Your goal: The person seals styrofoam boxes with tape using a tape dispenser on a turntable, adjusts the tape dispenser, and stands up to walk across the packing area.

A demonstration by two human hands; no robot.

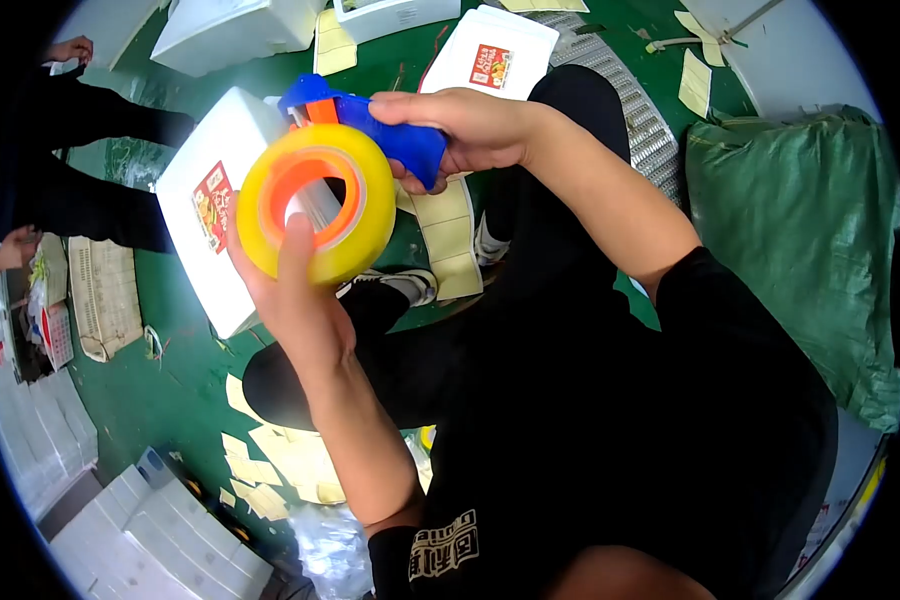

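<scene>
My right hand (480, 125) is wrapped round the blue handle of a tape dispenser (410, 145), with the thumb along its top. Orange parts show between the handle and a large roll of yellow tape (375, 225). My left hand (305, 305) grips this roll from the near side, its thumb over the orange core and the other fingers partly hidden behind. The roll appears to sit on or against the dispenser; how it is seated I cannot tell. Just behind them stands a white foam box (235, 125) with a red printed label, tilted in view.
Another labelled white box (525, 45) lies beyond my right hand. Cream paper sheets (295, 460) litter the green floor. A stuffed green sack (790, 250) is at right. At left another person's legs (100, 190) stand near the foam box, beside a crate (105, 300).
</scene>
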